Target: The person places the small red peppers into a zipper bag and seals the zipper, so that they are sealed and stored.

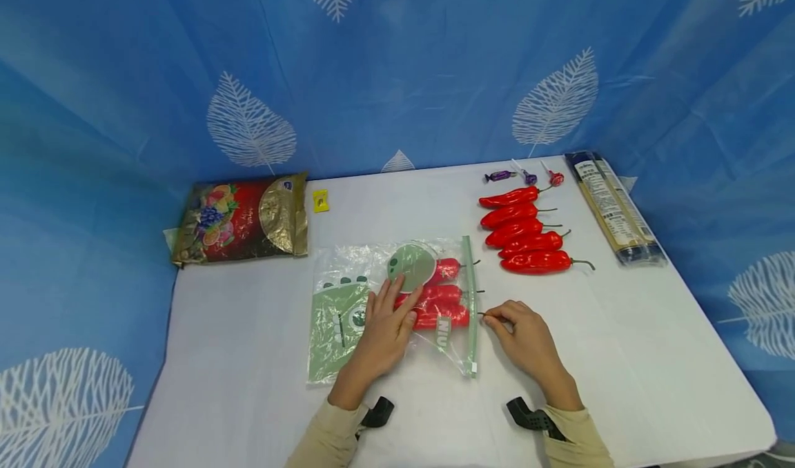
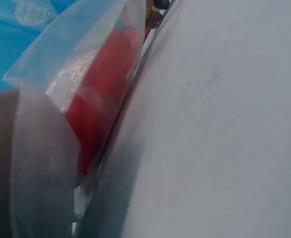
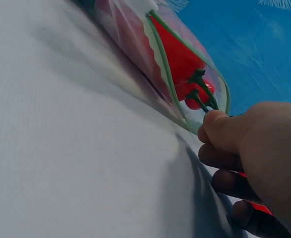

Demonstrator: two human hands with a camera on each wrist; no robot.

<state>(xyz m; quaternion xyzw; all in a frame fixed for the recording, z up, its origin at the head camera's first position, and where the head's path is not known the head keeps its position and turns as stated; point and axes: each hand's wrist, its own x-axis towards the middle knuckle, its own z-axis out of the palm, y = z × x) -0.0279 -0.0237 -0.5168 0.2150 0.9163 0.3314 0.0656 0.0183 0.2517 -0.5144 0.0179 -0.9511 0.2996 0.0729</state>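
A clear zip bag (image 1: 335, 344) with a green cartoon print lies flat on the table. Its mouth, edged with a green strip, faces right. Inside lie red chili peppers (image 1: 447, 293), side by side, stems poking out of the opening. My left hand (image 1: 386, 330) rests on top of the bag, fingers spread over it. Just outside the mouth, my right hand (image 1: 524, 337) pinches the stem of the nearest red chili pepper (image 1: 458, 315) between thumb and index finger. In the right wrist view the bag's opening (image 3: 160, 49) gapes around red peppers and green stems.
Several red peppers (image 1: 514, 233) form a column at the right, below a purple wrapped candy (image 1: 499, 176) and two lollipops (image 1: 555, 177). A long dark package (image 1: 611, 202) lies at the right edge. Back left are a red-gold bag (image 1: 239, 219) and a yellow candy (image 1: 320, 201).
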